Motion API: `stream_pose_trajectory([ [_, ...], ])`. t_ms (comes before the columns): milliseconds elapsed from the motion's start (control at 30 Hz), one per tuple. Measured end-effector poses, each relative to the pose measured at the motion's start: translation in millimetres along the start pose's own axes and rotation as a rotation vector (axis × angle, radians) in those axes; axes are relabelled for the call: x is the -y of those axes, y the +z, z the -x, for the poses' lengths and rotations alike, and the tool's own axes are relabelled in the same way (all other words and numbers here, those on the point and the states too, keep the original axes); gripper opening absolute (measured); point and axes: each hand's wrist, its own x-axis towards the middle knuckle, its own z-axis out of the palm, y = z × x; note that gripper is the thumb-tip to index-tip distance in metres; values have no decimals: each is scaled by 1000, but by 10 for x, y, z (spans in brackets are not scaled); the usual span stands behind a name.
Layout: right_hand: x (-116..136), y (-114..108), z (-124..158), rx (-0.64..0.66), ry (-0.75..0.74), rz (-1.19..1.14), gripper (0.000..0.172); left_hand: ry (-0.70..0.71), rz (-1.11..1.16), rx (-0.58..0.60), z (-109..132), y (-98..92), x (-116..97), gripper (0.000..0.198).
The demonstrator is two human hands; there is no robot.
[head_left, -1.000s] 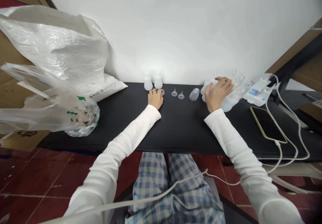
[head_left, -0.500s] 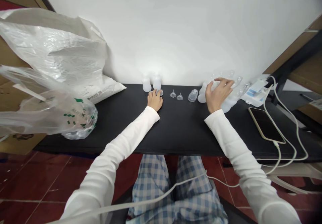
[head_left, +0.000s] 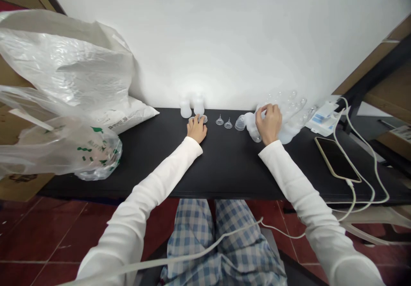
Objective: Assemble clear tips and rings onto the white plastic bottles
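On the black tabletop (head_left: 231,162), toward the far edge's right half, frosted bottles (head_left: 287,136) are being partly hidden by the right hand (head_left: 269,124), fingers curled; whether anything is being pinched cannot be told. By the left hand (head_left: 197,130), fingers slightly spread, clear pieces (head_left: 204,119) are being partly covered near the far edge.

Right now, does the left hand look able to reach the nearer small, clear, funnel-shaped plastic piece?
Probably yes: the left hand is close, with nothing tall between it and that funnel-shaped piece. Only a clear, rounded plastic piece beside the hand lies on that side.
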Motion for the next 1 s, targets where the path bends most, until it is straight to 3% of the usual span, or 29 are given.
stream_pose_trajectory([
  [200,16,92,179,294,-112,122,33,-3,16,-23,-6,27,16,53],
  [333,89,27,305,486,-32,229,59,-10,15,-16,1,14,5,53],
  [400,145,-27,331,547,12,258,63,-17,12,-19,10,-2,-11,53],
  [500,238,-123,296,489,67,217,55,-25,15,-48,28,-34,-50,57],
  [600,311,-233,191,314,122,89,49,12,46,-93,53,-67,-103,61],
  [733,353,-319,89,96,65,-159,49,193,140,-150,94,-80,-172,62],
  [833,403,-263,144,94,-17,-354,50,395,235,-215,116,-39,-182,65],
  [1000,577,-29,406,256,-35,-808,47,645,318,-333,70,80,-94,70],
])
